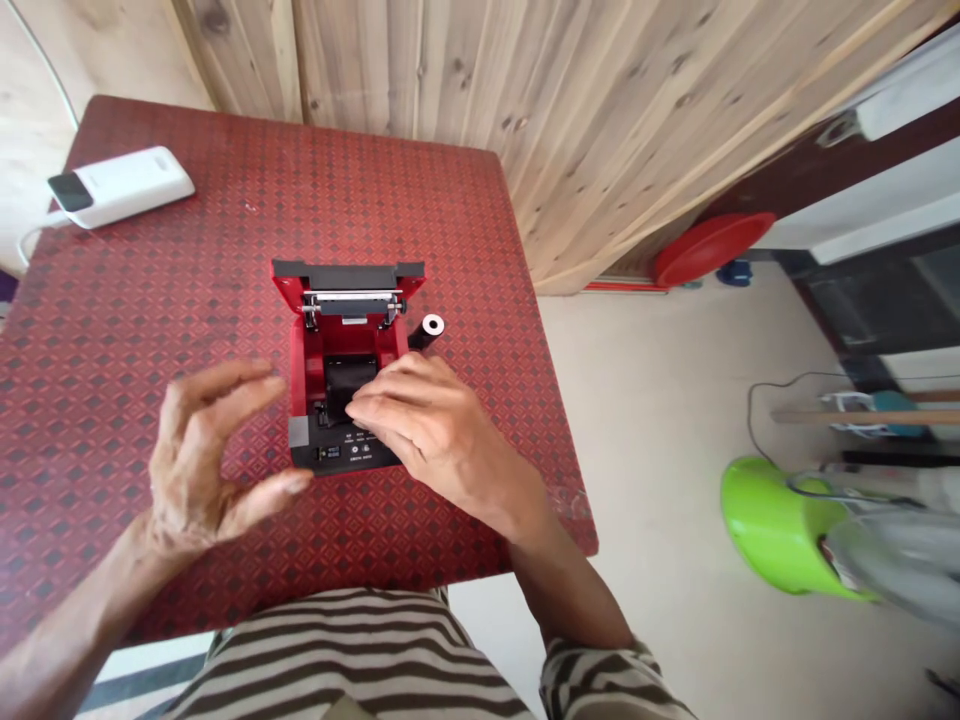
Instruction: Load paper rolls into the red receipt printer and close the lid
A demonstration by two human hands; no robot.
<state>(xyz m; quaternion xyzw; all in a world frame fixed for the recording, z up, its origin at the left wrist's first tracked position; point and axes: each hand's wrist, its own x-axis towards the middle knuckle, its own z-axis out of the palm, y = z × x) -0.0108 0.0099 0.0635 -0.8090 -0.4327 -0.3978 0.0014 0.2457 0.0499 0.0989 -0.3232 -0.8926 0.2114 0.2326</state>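
A red and black receipt printer [304,380] sits on the table with its lid [349,275] raised. Inside its red bay lies a black paper roll [346,378], partly covered by my fingers. My right hand [431,425] reaches over the printer's right side, fingers pinched together at the roll's front edge. To the left of the printer, my left hand [206,460] is open, thumb and fingers spread around its left side and holding nothing. A second black roll [425,333] with a white end lies just behind my right hand, beside the printer.
The table [247,190] has a red patterned cover. A white power bank [135,185] with a cable lies at its far left. A wooden plank wall [420,80] stands behind. On the floor to the right are a green plastic stool or tub [772,530] and a red basin [712,248].
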